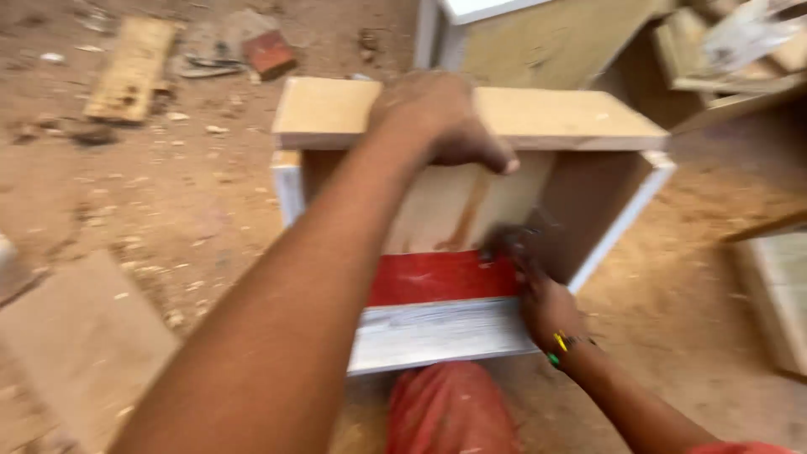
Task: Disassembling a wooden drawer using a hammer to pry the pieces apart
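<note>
**Two hands on an open wooden box standing on sandy ground**

Reddish-brown sandy ground [168, 219] fills most of the view, scattered with wood chips; a flat brown board [80, 336] lies on it at the lower left; a pale wooden offcut [133, 67] lies at the upper left, with a small reddish block [269, 52] just beside it to the right.

In the middle stands an open wooden box [588, 210], seen from above and in front; its top panel [555, 118] is pale, bare wood; its side walls have white-painted edges; the inside of the right wall is dark brown; the inside floor [437, 277] is bright red, with a whitish front edge below it.

Behind the box stands more pale wooden furniture [546, 42]; another pale piece [782, 286] sits at the right edge of the view.

The left hand [437, 118] rests over the front lip of the top panel, palm down, fingers curled over the edge and gripping it; the forearm stretches up from the lower left.

The right hand [546, 303] is inside the box, at the back right corner of the red floor; it is blurred, its fingers closed around something small and dark that cannot be made out; a yellow and green band [561, 346] circles the wrist.

A knee in red cloth [450, 412] shows just below the box.
</note>
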